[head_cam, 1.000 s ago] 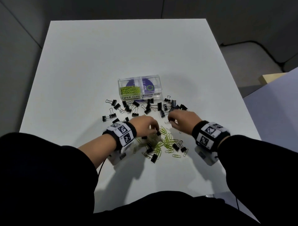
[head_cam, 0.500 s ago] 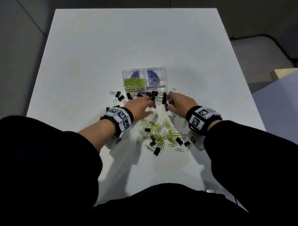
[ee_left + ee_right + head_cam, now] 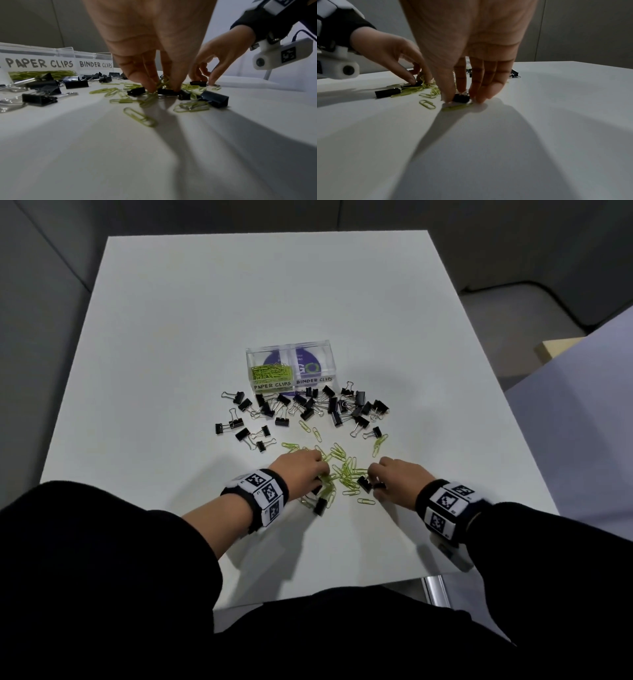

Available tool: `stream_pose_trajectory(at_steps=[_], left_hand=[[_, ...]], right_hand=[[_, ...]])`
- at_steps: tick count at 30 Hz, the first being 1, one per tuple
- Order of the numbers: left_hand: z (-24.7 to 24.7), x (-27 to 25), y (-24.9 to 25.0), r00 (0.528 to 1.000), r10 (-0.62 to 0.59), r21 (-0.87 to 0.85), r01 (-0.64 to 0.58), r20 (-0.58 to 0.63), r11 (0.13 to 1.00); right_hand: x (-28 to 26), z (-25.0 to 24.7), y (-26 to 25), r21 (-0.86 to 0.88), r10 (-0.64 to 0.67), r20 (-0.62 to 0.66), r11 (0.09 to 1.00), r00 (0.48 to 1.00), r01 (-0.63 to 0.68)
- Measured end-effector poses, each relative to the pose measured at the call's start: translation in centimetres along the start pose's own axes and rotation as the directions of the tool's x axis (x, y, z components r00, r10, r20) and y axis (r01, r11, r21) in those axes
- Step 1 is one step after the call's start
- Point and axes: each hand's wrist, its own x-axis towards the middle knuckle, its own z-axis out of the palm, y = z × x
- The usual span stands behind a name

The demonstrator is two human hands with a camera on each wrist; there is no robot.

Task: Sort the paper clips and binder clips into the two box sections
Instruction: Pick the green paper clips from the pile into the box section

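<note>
Both hands are down in the mixed pile near the front of the white counter [image 3: 178,313]. The left hand [image 3: 301,470] has thumb and fingers [image 3: 147,82] closed in a pinch on a black binder clip [image 3: 165,91] lying among green paper clips [image 3: 342,467]; whether some paper clips are caught in the pinch too, cannot tell. The right hand [image 3: 397,477] pinches another binder clip [image 3: 461,98] between thumb and forefinger, the other fingers straight with tips on the counter. The clear two-section box [image 3: 289,371] sits further back: the left section, marked PAPER CLIPS, holds a heap of green clips; the right one, marked BINDER CLIPS, looks empty. Most binder clips [image 3: 308,405] lie scattered just in front of the box. Sorting looks roughly half done for the paper clips, barely begun for the binders. Handling, as a judgement: paper clips are light, thin, flat on the surface, likely to tangle and slide, so scrape up by an edge or gather in a bunch. Binder clips are stiff and blocky; grip the black body, not the loose wire handles.
</note>
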Motion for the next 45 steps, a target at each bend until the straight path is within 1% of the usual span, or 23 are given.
stream_pose_trajectory(at_steps=[3,7,9,12,13,16,20,22,25,31,36,41,45], left_hand=[[0.0,0.0,0.4,1.0,-0.011,-0.011,0.011,-0.026,1.0],[-0.2,-0.1,0.6,0.992,-0.093,-0.11,0.083,-0.085,0.99],[-0.4,-0.3,0.6,0.987,-0.129,-0.079,0.121,-0.1,0.989],[-0.2,-0.4,0.2,0.987,-0.147,-0.01,0.147,-0.059,0.989],[0.0,-0.4,0.2,0.989,-0.143,-0.004,0.143,-0.048,0.99],[0.4,-0.6,0.4,0.993,-0.119,-0.006,0.119,-0.026,0.993],[0.3,-0.7,0.7,0.997,-0.081,0.067,0.082,-0.018,0.994],[0.2,-0.8,0.8,0.997,-0.082,0.098,0.082,-0.011,0.992],[0.2,-0.8,0.9,0.996,-0.085,0.095,0.085,-0.007,0.992],[0.5,-0.9,1.0,0.996,-0.087,0.044,0.086,0.021,0.995],[0.6,-0.9,1.2,0.995,-0.088,0.024,0.087,0.042,0.996],[0.5,-1.1,1.2,0.995,-0.079,0.063,0.075,0.067,0.995],[0.3,-1.3,1.1,0.997,-0.042,0.096,0.036,0.06,0.995]], right_hand=[[0.2,0.3,-0.3,0.045,0.018,-0.036,0.999,0.999,-0.017],[0.3,0.0,-0.5,0.18,0.07,-0.025,0.982,0.997,-0.065],[0.5,-0.4,-0.3,0.191,0.098,-0.022,0.977,0.995,-0.092],[0.7,-1.0,-0.5,0.195,0.133,-0.033,0.973,0.991,-0.124],[0.7,-1.1,-0.7,0.205,0.13,-0.03,0.971,0.991,-0.121],[0.7,-1.2,-1.4,0.22,0.106,0.034,0.969,0.994,-0.111],[0.2,-0.9,-1.8,0.272,0.021,0.039,0.962,0.999,-0.031],[0.1,-0.9,-1.9,0.24,-0.013,0.072,0.971,0.997,-0.005],[0.5,-0.7,-1.8,0.222,-0.022,0.127,0.975,0.992,-0.007],[0.9,-0.6,-1.7,0.243,0.004,0.166,0.969,0.986,-0.045],[1.0,-0.8,-1.8,0.168,0.004,0.181,0.985,0.983,-0.035],[1.0,-0.7,-1.5,0.046,-0.011,0.143,0.999,0.99,0.004],[1.0,-1.3,-1.7,-0.109,-0.089,0.06,0.989,0.994,0.095]])
